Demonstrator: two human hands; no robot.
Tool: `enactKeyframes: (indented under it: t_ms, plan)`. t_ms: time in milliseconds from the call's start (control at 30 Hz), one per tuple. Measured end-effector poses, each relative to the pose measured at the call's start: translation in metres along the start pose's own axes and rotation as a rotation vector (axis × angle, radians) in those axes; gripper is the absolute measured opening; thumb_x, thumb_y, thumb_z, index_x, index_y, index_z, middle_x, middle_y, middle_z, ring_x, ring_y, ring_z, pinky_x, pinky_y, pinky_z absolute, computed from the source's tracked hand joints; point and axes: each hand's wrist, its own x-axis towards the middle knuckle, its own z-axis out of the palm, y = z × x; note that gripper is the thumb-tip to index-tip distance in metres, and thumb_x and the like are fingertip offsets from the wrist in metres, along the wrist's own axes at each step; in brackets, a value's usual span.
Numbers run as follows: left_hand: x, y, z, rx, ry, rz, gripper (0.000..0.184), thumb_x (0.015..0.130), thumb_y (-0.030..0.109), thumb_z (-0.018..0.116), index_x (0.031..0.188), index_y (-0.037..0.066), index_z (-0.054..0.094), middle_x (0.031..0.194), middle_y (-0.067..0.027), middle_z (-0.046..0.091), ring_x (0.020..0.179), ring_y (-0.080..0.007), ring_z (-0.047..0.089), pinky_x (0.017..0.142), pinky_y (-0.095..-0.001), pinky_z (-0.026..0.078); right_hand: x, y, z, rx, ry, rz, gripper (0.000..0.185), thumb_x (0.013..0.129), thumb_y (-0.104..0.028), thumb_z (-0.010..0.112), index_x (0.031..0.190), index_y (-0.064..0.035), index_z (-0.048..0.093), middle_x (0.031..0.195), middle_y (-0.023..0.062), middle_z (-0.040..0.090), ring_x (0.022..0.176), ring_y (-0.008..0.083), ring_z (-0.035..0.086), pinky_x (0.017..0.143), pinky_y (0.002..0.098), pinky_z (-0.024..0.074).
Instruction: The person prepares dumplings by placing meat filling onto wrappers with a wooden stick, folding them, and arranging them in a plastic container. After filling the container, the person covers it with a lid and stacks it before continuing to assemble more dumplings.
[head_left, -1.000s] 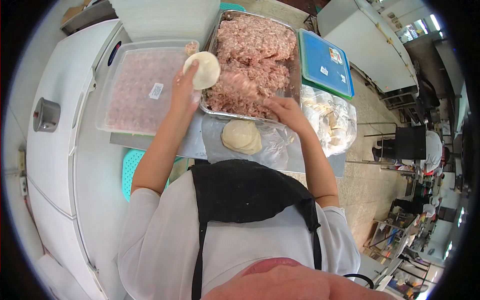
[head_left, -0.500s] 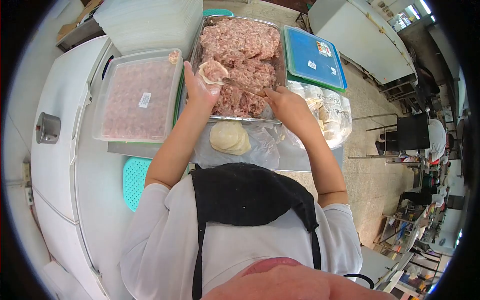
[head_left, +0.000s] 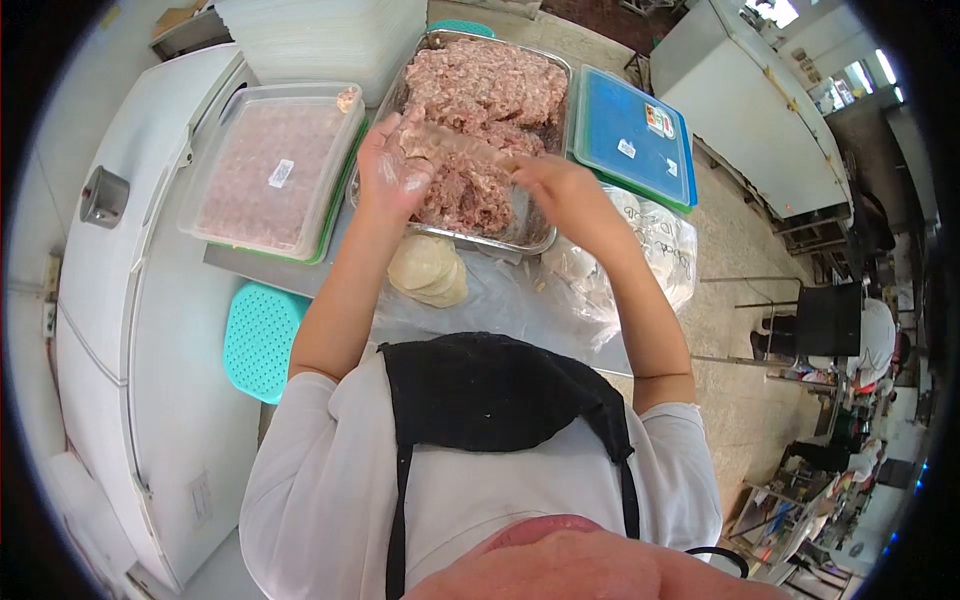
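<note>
My left hand [head_left: 393, 180], dusted with white flour, is cupped over the left side of a metal tray [head_left: 560, 68] of ground meat [head_left: 485, 75]. In it lies a round dough wrapper with meat filling [head_left: 420, 143], partly blurred. My right hand [head_left: 560, 190] is closed around a narrow brown stick-like spreader [head_left: 465, 145], smeared by motion, which points left toward the wrapper. Below the tray, a small stack of pale round dough wrappers [head_left: 428, 270] rests on a clear plastic sheet [head_left: 500, 290].
A lidded container of meat [head_left: 255, 200] stands on the left, with a tall stack of white plastic trays [head_left: 320, 45] behind it. To the right are a blue-lidded container [head_left: 630, 125] and a plastic bag of wrappers [head_left: 655, 240]. A turquoise perforated stool [head_left: 262, 340] sits below.
The filled wrapper and my left hand have shifted slightly left as the view turned. The spreader has swung up over the wrapper, and my right hand's fingers have moved a little left.
</note>
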Motion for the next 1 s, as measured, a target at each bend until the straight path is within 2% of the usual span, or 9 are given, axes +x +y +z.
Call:
enactKeyframes:
  t_ms: [167, 233, 433, 533, 600, 767, 833, 967, 1000]
  plan:
    - [-0.031, 0.008, 0.014, 0.645, -0.313, 0.068, 0.063, 0.085, 0.012, 0.064, 0.142, 0.007, 0.037, 0.12, -0.0154, 0.057, 0.108, -0.027, 0.059, 0.099, -0.0423, 0.047, -0.012, 0.003, -0.029, 0.204, -0.119, 0.286, 0.027, 0.097, -0.023, 0.052, 0.104, 0.0006, 0.063, 0.087, 0.0239, 0.063, 0.083, 0.0414, 0.06, 0.074, 0.0423, 0.047]
    - [-0.034, 0.012, 0.018, 1.376, -0.417, 0.485, 0.06, 0.079, 0.006, 0.07, 0.135, 0.009, 0.049, 0.111, -0.0113, 0.061, 0.104, -0.021, 0.06, 0.095, -0.0361, 0.048, -0.015, -0.008, -0.042, 0.251, -0.219, 0.324, 0.028, 0.098, -0.024, 0.052, 0.105, 0.0013, 0.063, 0.087, 0.0249, 0.063, 0.084, 0.0417, 0.06, 0.074, 0.041, 0.047]
    - [-0.027, 0.032, 0.028, 1.582, -0.75, 0.167, 0.042, 0.075, 0.015, 0.074, 0.113, 0.002, 0.065, 0.1, -0.0081, 0.067, 0.096, -0.016, 0.061, 0.085, -0.0329, 0.049, -0.035, 0.019, -0.007, 0.196, -0.09, -0.003, 0.035, 0.098, -0.029, 0.053, 0.111, 0.0009, 0.064, 0.091, 0.0176, 0.066, 0.081, 0.0302, 0.064, 0.073, 0.0362, 0.0495]
    - [-0.032, 0.025, 0.022, 1.742, -0.547, 0.307, 0.037, 0.074, 0.021, 0.077, 0.104, 0.001, 0.067, 0.104, -0.012, 0.068, 0.095, -0.0181, 0.063, 0.084, -0.0352, 0.049, -0.032, 0.04, -0.002, 0.185, -0.143, -0.083, 0.031, 0.096, -0.027, 0.056, 0.108, 0.0, 0.065, 0.089, 0.0171, 0.064, 0.081, 0.0329, 0.063, 0.071, 0.038, 0.0498]
    - [-0.029, 0.022, 0.011, 1.704, -0.418, 0.259, 0.037, 0.075, 0.024, 0.077, 0.101, 0.0, 0.066, 0.103, -0.0125, 0.068, 0.093, -0.0194, 0.063, 0.082, -0.0352, 0.049, -0.03, 0.03, -0.01, -0.177, -0.02, 0.056, 0.026, 0.094, -0.023, 0.058, 0.111, -0.0038, 0.064, 0.089, 0.0174, 0.061, 0.083, 0.036, 0.061, 0.071, 0.0404, 0.0502]
    - [-0.025, 0.026, -0.005, 1.58, -0.255, -0.037, 0.051, 0.077, 0.031, 0.076, 0.114, -0.001, 0.061, 0.111, -0.0152, 0.066, 0.095, -0.026, 0.064, 0.087, -0.0373, 0.048, -0.04, 0.052, 0.045, -0.167, -0.024, 0.037, 0.029, 0.093, -0.022, 0.056, 0.119, -0.0113, 0.057, 0.092, 0.014, 0.062, 0.082, 0.0338, 0.063, 0.067, 0.0437, 0.0513]
    - [-0.018, 0.03, -0.021, 1.703, -0.265, 0.173, 0.058, 0.079, 0.03, 0.075, 0.126, 0.002, 0.054, 0.122, -0.0156, 0.061, 0.096, -0.0231, 0.064, 0.089, -0.0344, 0.049, -0.047, 0.086, 0.046, -0.301, -0.327, 0.261, 0.028, 0.093, -0.025, 0.055, 0.116, -0.0092, 0.059, 0.09, 0.0136, 0.061, 0.082, 0.034, 0.063, 0.071, 0.0464, 0.0504]
    - [-0.047, 0.047, 0.008, 1.603, -0.4, 0.143, 0.065, 0.079, 0.026, 0.076, 0.133, 0.006, 0.047, 0.125, -0.0131, 0.059, 0.1, -0.0221, 0.063, 0.091, -0.0339, 0.048, -0.053, 0.06, 0.009, 0.047, -0.095, 0.434, 0.031, 0.097, -0.027, 0.054, 0.115, -0.0042, 0.066, 0.112, 0.0177, 0.067, 0.101, 0.0298, 0.065, 0.087, 0.0362, 0.0492]
    - [-0.047, 0.047, 0.008, 1.571, -0.515, 0.34, 0.06, 0.079, 0.024, 0.076, 0.13, 0.006, 0.051, 0.12, -0.0123, 0.061, 0.101, -0.0223, 0.062, 0.09, -0.0344, 0.047, -0.048, 0.045, -0.003, 0.205, -0.12, 0.507, 0.037, 0.097, -0.028, 0.055, 0.12, -0.0003, 0.062, 0.119, 0.0168, 0.065, 0.108, 0.0239, 0.063, 0.091, 0.032, 0.0469]
